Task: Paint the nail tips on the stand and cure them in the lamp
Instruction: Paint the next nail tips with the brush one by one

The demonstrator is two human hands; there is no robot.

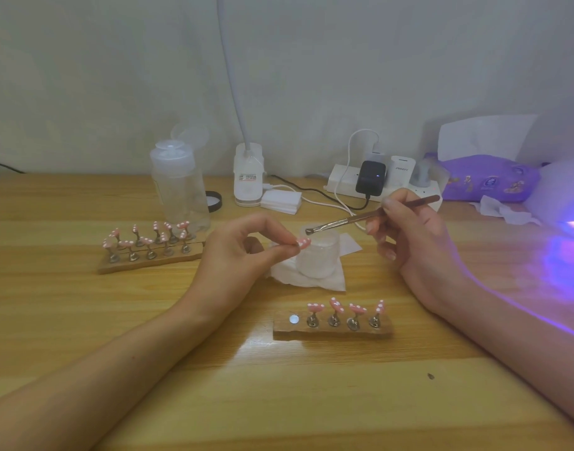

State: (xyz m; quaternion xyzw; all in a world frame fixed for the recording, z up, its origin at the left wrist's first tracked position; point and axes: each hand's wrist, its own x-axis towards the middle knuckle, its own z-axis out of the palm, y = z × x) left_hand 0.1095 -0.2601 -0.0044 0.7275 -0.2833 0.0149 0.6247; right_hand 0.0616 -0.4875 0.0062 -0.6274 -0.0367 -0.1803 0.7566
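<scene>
Above the desk [181, 385], left hand [243, 252] pinches a nail tip [303, 243], brush [360, 216] just rightward (right hand [415, 236] grips it)

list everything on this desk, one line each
near stand: one, wooden, front centre
near nail tips: four, pink, white dots, on it
far stands: two, wooden, left
far nail tips: about ten, pink, on them
held nail tip: one, pink, in left hand
brush: one, brown, right hand, over jar
jar: one, clear, centre, on tissue
tissue: one, white, under jar
pump bottle: one, clear, back left
lid: one, black, beside bottle
desk lamp base: one, white, back centre
cotton pads: stack, white, beside lamp base
power strip: one, white, back
tissue pack: one, purple, back right
curing lamp: one, glowing violet, right edge
left hand: pinches held nail tip
right hand: grips brush
</scene>
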